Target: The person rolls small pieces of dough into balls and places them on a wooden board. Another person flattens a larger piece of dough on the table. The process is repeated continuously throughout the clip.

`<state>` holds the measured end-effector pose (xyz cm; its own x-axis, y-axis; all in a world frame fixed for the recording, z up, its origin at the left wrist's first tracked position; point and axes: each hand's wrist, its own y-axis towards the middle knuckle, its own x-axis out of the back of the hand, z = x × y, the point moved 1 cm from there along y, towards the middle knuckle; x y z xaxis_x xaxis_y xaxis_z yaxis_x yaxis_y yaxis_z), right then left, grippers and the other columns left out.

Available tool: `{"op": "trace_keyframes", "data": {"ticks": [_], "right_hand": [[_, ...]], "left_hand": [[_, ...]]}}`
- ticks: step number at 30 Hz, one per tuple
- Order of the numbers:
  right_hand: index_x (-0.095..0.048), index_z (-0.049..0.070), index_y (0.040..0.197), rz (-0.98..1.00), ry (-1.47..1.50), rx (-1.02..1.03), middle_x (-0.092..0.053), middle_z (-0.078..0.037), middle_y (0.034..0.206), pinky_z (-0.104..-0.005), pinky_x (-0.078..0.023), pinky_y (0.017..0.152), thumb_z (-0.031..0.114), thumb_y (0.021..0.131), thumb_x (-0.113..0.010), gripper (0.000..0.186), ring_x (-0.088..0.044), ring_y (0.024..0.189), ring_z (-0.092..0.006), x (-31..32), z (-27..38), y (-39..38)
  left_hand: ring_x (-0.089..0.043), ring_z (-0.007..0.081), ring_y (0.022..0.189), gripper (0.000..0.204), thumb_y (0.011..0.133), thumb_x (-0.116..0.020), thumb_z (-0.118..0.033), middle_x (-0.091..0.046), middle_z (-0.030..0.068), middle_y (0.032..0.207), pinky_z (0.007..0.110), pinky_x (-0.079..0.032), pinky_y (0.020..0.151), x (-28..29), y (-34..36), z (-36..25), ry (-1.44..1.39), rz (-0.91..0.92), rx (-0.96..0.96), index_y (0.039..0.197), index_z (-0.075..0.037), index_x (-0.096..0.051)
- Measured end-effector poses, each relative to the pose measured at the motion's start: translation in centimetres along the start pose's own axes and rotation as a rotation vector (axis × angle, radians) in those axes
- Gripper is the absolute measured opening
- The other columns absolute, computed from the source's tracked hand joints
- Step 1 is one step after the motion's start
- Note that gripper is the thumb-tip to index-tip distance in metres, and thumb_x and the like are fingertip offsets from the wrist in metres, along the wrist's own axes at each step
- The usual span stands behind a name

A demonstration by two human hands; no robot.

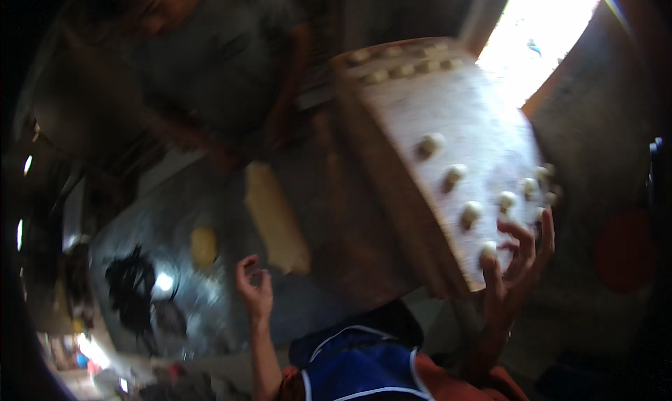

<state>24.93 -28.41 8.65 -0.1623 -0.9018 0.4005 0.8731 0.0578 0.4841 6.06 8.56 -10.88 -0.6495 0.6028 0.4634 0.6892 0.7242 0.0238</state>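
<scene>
My right hand (519,264) is over the near right corner of a floured wooden board (455,110). Its fingers are spread, and the thumb tip overlaps a small pale dough ball (488,249); I cannot tell whether they touch. More dough balls (471,212) lie scattered beyond it, with rows of them at the far edge. My left hand (255,289) hovers above the dark tabletop (350,282), fingers loosely curled and apart from the thumb, nothing seen in it. Just beyond it lies a long flat strip of dough (276,219).
A yellowish block (204,246) sits on the table to the left, near a dark tangled heap (131,282). Across the table stands a person in a grey shirt (217,58), hands low by the dough strip. Bright light enters through an opening (542,37) at the far right.
</scene>
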Motion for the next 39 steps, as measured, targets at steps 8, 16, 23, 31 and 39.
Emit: {"op": "trace_keyframes", "data": {"ticks": [8,16,23,31,39], "right_hand": [[-0.054,0.001,0.137,0.885,0.435,-0.431,-0.068,-0.013,0.108,-0.033,-0.054,0.086,0.017,0.099,-0.068,0.044,-0.066,0.098,-0.0176,-17.1,-4.5,-15.9],[-0.06,-0.002,0.131,1.016,0.31,-0.703,-0.069,-0.011,0.11,-0.0346,-0.053,0.084,0.026,0.106,-0.057,0.037,-0.065,0.095,-0.0175,-23.1,-8.0,-19.2],[-0.07,-0.001,0.114,1.055,0.764,-1.279,-0.07,-0.008,0.092,-0.0349,-0.051,0.076,0.041,0.11,-0.048,0.048,-0.06,0.08,-0.0161,-30.7,-5.6,-20.9],[-0.063,-0.001,0.091,0.993,-0.049,0.023,-0.066,-0.03,0.08,-0.0549,-0.051,0.066,0.021,0.1,-0.06,0.023,-0.068,0.079,-0.0473,-24.4,-4.4,-21.6],[-0.063,0.001,0.102,1.583,0.592,-0.027,-0.068,-0.019,0.093,-0.0401,-0.053,0.078,0.018,0.101,-0.061,0.017,-0.069,0.091,-0.0236,-18.5,2.0,-15.7]], "left_hand": [[-0.049,0.0394,0.126,0.073,0.075,-0.086,-0.01,-0.053,0.0218,0.126,0.049,-0.049,0.098,-4.3,-0.4,3.4,0.323,-0.003,-0.223,0.138,-0.004,-0.049],[-0.064,0.0355,0.102,0.034,0.076,-0.076,-0.001,-0.064,0.0156,0.106,0.047,-0.054,0.085,-7.3,-2.2,3.4,0.282,-0.123,-0.224,0.109,-0.003,-0.066],[-0.075,0.0293,0.082,0.025,0.091,-0.07,-0.007,-0.074,0.0129,0.094,0.037,-0.06,0.073,-1.1,-9.6,-1.0,-0.017,0.088,0.038,0.115,0.001,-0.072],[-0.062,0.0168,0.056,0.029,0.107,-0.049,-0.032,-0.066,0.0037,0.076,0.039,-0.055,0.092,-6.3,-2.6,1.1,-1.055,0.354,1.055,0.101,-0.009,-0.065],[-0.032,0.0093,0.044,0.016,0.094,-0.056,-0.026,-0.034,-0.0046,0.059,0.026,-0.039,0.053,-7.9,-3.2,6.8,-1.353,0.417,1.097,0.086,-0.013,-0.052]]}}
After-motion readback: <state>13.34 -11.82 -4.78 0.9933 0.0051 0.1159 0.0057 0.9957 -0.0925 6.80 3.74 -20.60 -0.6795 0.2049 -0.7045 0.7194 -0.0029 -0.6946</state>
